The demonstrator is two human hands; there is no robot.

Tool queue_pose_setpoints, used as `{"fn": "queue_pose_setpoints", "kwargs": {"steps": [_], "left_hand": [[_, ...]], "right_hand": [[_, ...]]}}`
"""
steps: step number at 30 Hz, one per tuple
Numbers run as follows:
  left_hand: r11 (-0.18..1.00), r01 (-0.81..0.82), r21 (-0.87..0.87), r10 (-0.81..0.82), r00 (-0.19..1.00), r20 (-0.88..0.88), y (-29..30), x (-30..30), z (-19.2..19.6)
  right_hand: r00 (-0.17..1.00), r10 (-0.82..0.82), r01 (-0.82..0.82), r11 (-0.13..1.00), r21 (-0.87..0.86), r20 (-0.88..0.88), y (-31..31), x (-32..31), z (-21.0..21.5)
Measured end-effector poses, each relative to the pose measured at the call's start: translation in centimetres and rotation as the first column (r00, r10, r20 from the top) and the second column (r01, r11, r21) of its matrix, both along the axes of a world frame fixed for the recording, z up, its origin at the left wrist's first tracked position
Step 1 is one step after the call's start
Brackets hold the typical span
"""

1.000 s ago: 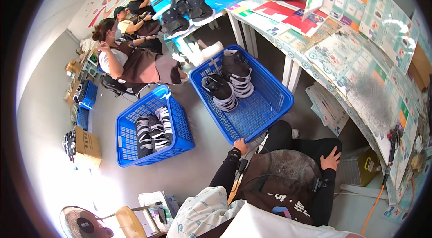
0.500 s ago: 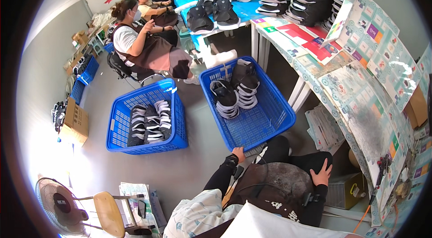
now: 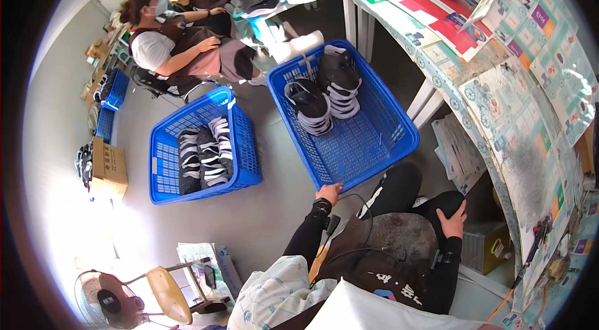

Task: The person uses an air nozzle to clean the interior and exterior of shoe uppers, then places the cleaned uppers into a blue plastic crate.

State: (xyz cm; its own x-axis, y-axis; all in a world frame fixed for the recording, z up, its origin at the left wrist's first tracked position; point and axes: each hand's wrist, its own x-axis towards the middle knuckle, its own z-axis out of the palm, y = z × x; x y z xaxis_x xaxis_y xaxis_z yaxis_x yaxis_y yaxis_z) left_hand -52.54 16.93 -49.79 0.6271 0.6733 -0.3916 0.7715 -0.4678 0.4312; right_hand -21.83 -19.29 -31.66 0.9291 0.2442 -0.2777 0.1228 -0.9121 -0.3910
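My left hand (image 3: 329,192) is closed around the near corner of the rim of a blue plastic basket (image 3: 374,164). Inside that basket, toward its far end, stand two stacks of black caps with white edges, a left stack (image 3: 310,105) and a right stack (image 3: 340,80). The near half of its slotted bottom shows bare. My right hand (image 3: 452,222) rests on my right knee, fingers spread, holding nothing.
To the left, a second blue basket (image 3: 251,171) holds rows of caps (image 3: 203,155). A table (image 3: 430,64) covered in printed sheets runs along my right. Co-workers sit at the far left, the nearest in a brown apron (image 3: 218,61). A fan (image 3: 109,300) and stool (image 3: 168,295) stand lower left.
The whole view has shifted, with the far table and baskets now higher in it. The nearest co-worker's raised hand has come down to the lap. My hands keep their places on rim and knee.
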Motion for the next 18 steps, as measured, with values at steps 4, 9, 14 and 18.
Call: {"fn": "queue_pose_setpoints", "kwargs": {"steps": [4,9,14,18], "left_hand": [[0.972,-0.228,0.064,0.235,0.963,-0.133,0.4,2.8,1.1],[0.788,-0.285,0.545,0.263,0.957,0.121,-1.9,3.1,1.0],[0.767,-0.325,0.553,0.258,0.946,0.198,-2.3,2.8,1.8],[0.785,-0.296,0.544,0.259,0.955,0.146,-1.7,2.9,2.1]], "right_hand": [[1.000,0.003,-0.004,0.999,0.043,0.027,0.0,0.2,-0.9],[0.998,-0.033,0.029,0.997,0.069,0.052,1.4,0.6,-1.0],[0.996,-0.053,0.053,0.999,-0.002,0.067,2.1,1.6,-1.9],[0.999,-0.025,0.025,1.000,-0.007,0.048,3.5,2.7,-1.8]]}}
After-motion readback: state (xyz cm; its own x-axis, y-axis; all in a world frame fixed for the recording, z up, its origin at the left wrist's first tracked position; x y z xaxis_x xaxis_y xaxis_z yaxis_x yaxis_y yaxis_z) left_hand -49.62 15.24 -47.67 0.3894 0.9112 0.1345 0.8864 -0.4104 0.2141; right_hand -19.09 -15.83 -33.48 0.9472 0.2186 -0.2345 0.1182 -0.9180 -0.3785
